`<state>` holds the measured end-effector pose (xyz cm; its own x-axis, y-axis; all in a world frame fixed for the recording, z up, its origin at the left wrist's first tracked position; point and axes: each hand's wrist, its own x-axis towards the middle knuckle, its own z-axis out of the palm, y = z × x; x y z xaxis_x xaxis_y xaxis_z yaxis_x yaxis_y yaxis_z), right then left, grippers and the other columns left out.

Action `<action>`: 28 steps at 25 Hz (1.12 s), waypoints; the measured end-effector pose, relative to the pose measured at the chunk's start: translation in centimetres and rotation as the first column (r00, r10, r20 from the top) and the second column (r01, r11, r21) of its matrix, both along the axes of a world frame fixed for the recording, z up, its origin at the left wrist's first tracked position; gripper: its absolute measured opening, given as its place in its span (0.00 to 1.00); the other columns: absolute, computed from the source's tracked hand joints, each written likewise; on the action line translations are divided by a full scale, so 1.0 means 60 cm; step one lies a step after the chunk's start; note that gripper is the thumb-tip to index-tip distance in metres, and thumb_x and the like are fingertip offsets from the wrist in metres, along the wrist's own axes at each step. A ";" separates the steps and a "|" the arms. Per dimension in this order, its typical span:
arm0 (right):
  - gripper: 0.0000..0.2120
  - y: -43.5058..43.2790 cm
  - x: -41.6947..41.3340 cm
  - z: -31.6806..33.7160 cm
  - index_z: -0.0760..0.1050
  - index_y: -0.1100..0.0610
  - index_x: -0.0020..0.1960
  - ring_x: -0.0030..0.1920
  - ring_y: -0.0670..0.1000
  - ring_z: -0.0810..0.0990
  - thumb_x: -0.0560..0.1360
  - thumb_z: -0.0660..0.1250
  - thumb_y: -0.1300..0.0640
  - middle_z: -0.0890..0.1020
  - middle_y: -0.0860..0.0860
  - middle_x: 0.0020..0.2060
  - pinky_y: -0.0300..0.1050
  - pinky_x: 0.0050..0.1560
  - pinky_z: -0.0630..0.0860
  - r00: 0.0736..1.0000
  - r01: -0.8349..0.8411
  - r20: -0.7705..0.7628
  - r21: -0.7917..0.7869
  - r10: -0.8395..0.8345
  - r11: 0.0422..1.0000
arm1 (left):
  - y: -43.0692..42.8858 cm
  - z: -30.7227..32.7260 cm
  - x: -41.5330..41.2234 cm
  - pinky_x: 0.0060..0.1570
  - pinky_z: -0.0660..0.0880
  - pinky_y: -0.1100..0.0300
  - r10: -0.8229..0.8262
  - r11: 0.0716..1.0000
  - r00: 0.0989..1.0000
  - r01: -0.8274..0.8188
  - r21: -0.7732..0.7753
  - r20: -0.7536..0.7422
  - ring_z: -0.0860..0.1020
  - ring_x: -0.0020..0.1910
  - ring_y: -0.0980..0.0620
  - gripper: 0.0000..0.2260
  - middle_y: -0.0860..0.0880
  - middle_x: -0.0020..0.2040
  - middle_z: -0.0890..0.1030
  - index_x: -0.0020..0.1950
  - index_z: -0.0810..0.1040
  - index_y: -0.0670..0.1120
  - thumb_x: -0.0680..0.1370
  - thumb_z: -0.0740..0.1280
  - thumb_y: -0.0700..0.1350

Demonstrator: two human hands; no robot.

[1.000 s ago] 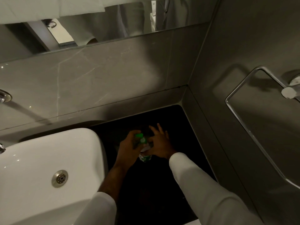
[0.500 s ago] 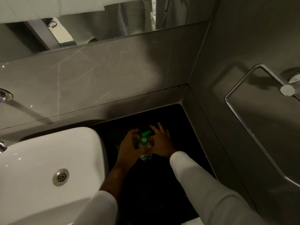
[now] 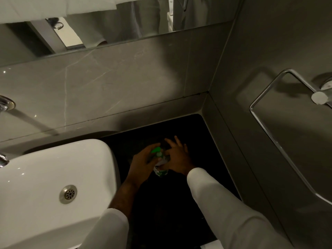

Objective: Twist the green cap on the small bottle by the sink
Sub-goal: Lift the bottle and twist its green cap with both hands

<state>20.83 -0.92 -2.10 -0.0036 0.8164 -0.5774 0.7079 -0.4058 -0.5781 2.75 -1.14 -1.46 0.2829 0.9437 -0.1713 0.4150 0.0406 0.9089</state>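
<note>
A small bottle [image 3: 161,171] with a green and white label stands on the black counter [image 3: 172,200] just right of the sink. Its green cap [image 3: 156,150], a pump-style head, points up and to the right. My left hand [image 3: 143,163] wraps the bottle from the left, fingers curled up by the cap. My right hand [image 3: 177,159] grips the bottle's neck and body from the right, with its outer fingers spread upward. Most of the bottle's body is hidden between the two hands.
A white basin [image 3: 53,177] with a metal drain [image 3: 68,194] fills the left. A chrome tap [image 3: 3,103] juts from the grey wall at far left. A chrome towel ring [image 3: 269,137] hangs on the right wall. A mirror [image 3: 107,24] runs along the top.
The green pump head has turned between the hands, its spout now pointing up and right. Both hands have kept their hold around the bottle in nearly the same spot.
</note>
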 end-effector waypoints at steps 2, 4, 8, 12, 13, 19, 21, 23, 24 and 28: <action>0.43 0.000 0.004 -0.001 0.71 0.45 0.78 0.87 0.64 0.41 0.66 0.81 0.39 0.46 0.46 0.87 0.66 0.85 0.48 0.999 -0.050 0.018 0.006 0.050 0.999 | 0.002 0.005 -0.003 0.54 0.78 0.68 -0.033 0.998 0.999 0.033 -0.048 0.002 0.81 0.57 0.61 0.25 0.55 0.60 0.82 0.67 0.77 0.52 0.72 0.78 0.42; 0.32 -0.002 0.002 -0.001 0.80 0.47 0.70 0.87 0.61 0.40 0.68 0.80 0.40 0.51 0.45 0.87 0.66 0.85 0.43 0.993 -0.117 0.033 0.058 0.116 0.991 | 0.000 0.008 0.002 0.46 0.78 0.69 0.026 1.000 0.995 -0.026 -0.002 -0.097 0.82 0.51 0.62 0.20 0.59 0.51 0.82 0.56 0.80 0.55 0.67 0.81 0.49; 0.28 -0.005 0.005 -0.006 0.84 0.48 0.65 0.87 0.60 0.41 0.68 0.80 0.39 0.53 0.44 0.87 0.65 0.85 0.42 0.994 -0.109 0.030 0.083 0.107 0.991 | 0.012 0.014 -0.002 0.53 0.76 0.65 -0.103 0.992 0.981 0.114 0.062 -0.165 0.82 0.53 0.60 0.16 0.66 0.48 0.82 0.55 0.80 0.62 0.70 0.77 0.50; 0.42 -0.007 0.006 -0.006 0.74 0.45 0.76 0.87 0.63 0.42 0.64 0.82 0.40 0.48 0.47 0.87 0.67 0.84 0.47 0.999 -0.046 0.004 0.029 0.046 0.999 | 0.019 0.018 -0.001 0.55 0.74 0.64 -0.162 0.981 0.956 0.182 0.061 -0.243 0.80 0.55 0.53 0.22 0.51 0.57 0.81 0.61 0.80 0.51 0.69 0.76 0.55; 0.39 -0.006 0.003 -0.005 0.77 0.46 0.74 0.87 0.63 0.42 0.65 0.82 0.40 0.49 0.46 0.87 0.68 0.84 0.47 0.998 -0.069 0.015 0.037 0.068 0.997 | 0.021 0.022 0.003 0.50 0.76 0.60 -0.138 0.980 0.937 0.176 0.094 -0.321 0.80 0.50 0.53 0.23 0.50 0.52 0.82 0.56 0.82 0.49 0.67 0.74 0.61; 0.43 -0.005 0.000 0.001 0.72 0.48 0.78 0.87 0.64 0.41 0.66 0.82 0.41 0.47 0.46 0.87 0.66 0.85 0.47 0.999 -0.042 -0.018 0.007 0.042 0.999 | 0.043 0.044 0.001 0.51 0.79 0.53 -0.189 0.936 0.859 0.305 0.178 -0.476 0.83 0.49 0.49 0.17 0.50 0.48 0.86 0.52 0.85 0.53 0.66 0.75 0.57; 0.44 -0.006 -0.001 0.005 0.71 0.47 0.79 0.87 0.65 0.41 0.66 0.82 0.42 0.47 0.47 0.87 0.67 0.85 0.47 0.998 -0.014 -0.053 -0.004 0.014 1.000 | 0.047 0.049 -0.006 0.54 0.79 0.53 -0.217 0.927 0.885 0.319 0.198 -0.412 0.84 0.48 0.55 0.18 0.53 0.48 0.87 0.54 0.84 0.56 0.64 0.75 0.56; 0.36 -0.002 -0.001 0.003 0.78 0.48 0.73 0.87 0.61 0.41 0.67 0.81 0.41 0.50 0.46 0.87 0.68 0.84 0.43 0.994 -0.101 -0.025 0.066 0.103 0.993 | 0.056 0.054 -0.007 0.52 0.80 0.51 -0.258 0.889 0.879 0.378 0.257 -0.402 0.84 0.45 0.56 0.16 0.54 0.45 0.87 0.51 0.84 0.55 0.64 0.76 0.54; 0.33 0.000 -0.002 0.001 0.80 0.48 0.70 0.87 0.60 0.41 0.68 0.80 0.40 0.52 0.45 0.87 0.69 0.84 0.42 0.989 -0.144 -0.011 0.102 0.146 0.984 | 0.060 0.056 -0.008 0.51 0.80 0.51 -0.276 0.862 0.870 0.411 0.295 -0.408 0.84 0.43 0.55 0.15 0.53 0.44 0.87 0.50 0.84 0.54 0.65 0.76 0.53; 0.42 -0.002 -0.002 0.000 0.75 0.48 0.76 0.87 0.61 0.41 0.66 0.81 0.38 0.51 0.45 0.87 0.69 0.84 0.43 0.993 -0.113 -0.009 0.051 0.114 0.992 | 0.072 0.073 -0.010 0.56 0.78 0.51 -0.337 0.809 0.726 0.549 0.211 -0.600 0.83 0.52 0.49 0.18 0.49 0.53 0.85 0.59 0.82 0.55 0.69 0.75 0.54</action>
<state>20.71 -1.02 -2.07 -0.1045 0.8383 -0.5351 0.7404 -0.2936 -0.6046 2.18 3.20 2.94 0.6527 0.7506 -0.1030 0.6999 -0.5453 0.4614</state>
